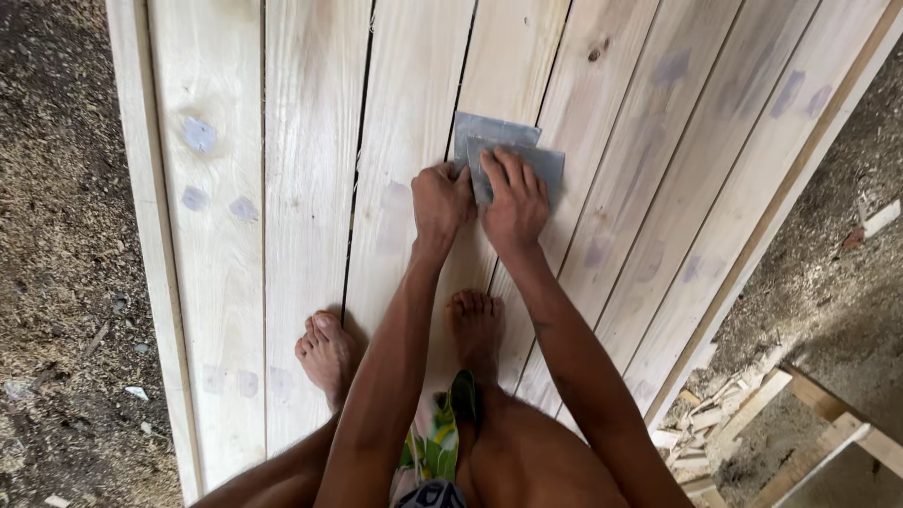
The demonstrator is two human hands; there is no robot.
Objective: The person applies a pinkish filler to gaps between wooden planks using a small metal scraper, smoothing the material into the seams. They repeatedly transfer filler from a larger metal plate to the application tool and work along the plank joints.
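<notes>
Two hands, mine, side by side and touching on a sheet of grey sandpaper [527,162]. My left hand [440,202] is curled shut over its near left corner; my right hand [514,202] lies flat with fingers spread, pressing it down. A second grey sheet [489,130] sits beneath, offset to the far left. Both rest on a panel of pale wooden planks [310,141] laid on the ground, patched with grey filler spots [198,134]. My two bare feet [475,325] stand on the planks. Sawdust-strewn ground [56,235] lies on either side; wood offcuts [701,437] are piled at the right. No containers seen.
</notes>
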